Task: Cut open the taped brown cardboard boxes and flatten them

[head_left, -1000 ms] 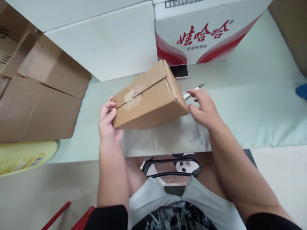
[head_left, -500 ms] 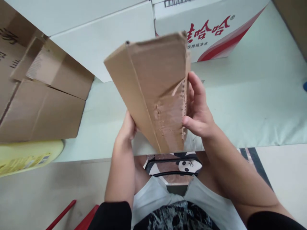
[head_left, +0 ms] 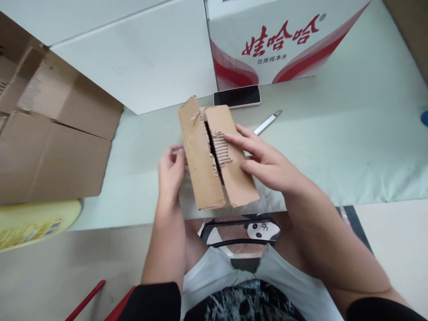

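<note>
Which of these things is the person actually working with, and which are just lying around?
Part of the work:
Small torn box
Right hand, on a flap
Left hand, beside the box
Cutter, probably; nobody holds it

Seemingly just lying about:
Phone
Red-lettered carton
Brown cartons
Yellow container

A pale green-covered table (head_left: 334, 147) bears cartons (head_left: 67, 151), a phone (head_left: 237, 96) and a knife (head_left: 267, 122).
</note>
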Demonstrator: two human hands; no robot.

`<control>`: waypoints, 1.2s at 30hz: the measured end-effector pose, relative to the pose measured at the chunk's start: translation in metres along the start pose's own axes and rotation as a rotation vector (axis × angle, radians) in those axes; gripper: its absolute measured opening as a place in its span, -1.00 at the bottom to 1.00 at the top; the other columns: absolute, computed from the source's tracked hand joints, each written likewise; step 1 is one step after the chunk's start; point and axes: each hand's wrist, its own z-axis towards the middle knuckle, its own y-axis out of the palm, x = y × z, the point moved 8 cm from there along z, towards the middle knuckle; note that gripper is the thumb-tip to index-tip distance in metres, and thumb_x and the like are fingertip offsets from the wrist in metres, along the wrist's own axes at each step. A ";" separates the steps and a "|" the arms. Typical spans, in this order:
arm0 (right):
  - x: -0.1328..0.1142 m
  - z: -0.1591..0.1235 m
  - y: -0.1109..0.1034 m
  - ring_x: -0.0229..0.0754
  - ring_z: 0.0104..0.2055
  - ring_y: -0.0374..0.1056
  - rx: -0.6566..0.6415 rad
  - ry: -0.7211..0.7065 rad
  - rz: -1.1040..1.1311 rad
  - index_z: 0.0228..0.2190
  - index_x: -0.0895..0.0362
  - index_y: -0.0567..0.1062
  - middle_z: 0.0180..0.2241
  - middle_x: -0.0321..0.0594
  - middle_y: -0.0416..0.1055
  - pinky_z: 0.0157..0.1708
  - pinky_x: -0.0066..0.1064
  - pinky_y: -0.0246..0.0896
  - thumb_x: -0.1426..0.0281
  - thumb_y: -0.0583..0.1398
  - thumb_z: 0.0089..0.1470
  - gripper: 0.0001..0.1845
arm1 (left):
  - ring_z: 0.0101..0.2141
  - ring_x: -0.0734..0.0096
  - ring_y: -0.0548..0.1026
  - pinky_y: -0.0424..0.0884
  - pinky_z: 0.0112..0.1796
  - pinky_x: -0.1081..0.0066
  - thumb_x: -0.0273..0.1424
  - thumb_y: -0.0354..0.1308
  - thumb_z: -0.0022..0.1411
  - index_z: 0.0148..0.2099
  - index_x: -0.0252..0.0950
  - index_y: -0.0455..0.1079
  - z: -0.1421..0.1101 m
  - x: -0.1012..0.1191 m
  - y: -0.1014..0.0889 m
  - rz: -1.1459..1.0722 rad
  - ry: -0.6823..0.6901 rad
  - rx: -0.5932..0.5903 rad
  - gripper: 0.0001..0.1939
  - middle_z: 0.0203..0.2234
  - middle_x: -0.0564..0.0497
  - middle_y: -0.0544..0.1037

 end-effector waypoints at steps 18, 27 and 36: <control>0.080 0.010 -0.031 0.18 0.07 0.44 0.229 0.455 -0.800 0.05 0.01 0.57 0.28 0.02 0.32 -0.12 -0.05 0.39 0.40 0.05 0.20 -0.54 | 0.45 -0.01 0.18 -0.14 0.48 -0.19 -0.04 0.01 0.49 0.32 0.02 0.41 -0.028 0.058 0.021 0.394 0.747 -0.329 -0.54 0.30 -0.04 0.44; 0.068 0.011 -0.038 0.08 -0.09 0.46 0.428 0.353 -0.719 0.07 0.02 0.44 0.09 0.03 0.45 -0.24 -0.13 0.34 0.31 0.09 0.26 -0.63 | 0.45 -0.14 0.10 -0.23 0.46 -0.29 -0.02 -0.08 0.47 0.26 0.01 0.47 -0.057 0.069 0.037 0.583 0.869 -0.399 -0.50 0.39 -0.08 0.16; -0.004 -0.020 -0.078 -0.39 -0.63 0.17 1.062 -0.275 0.282 -0.31 0.03 0.40 -0.36 -0.34 0.32 -0.68 -0.44 -0.03 0.18 0.12 0.30 -0.78 | 0.46 -0.19 -0.01 -0.13 0.44 -0.32 -0.06 -0.05 0.45 0.16 -0.04 0.49 -0.056 0.065 0.038 0.601 0.815 -0.340 -0.57 0.35 -0.11 0.16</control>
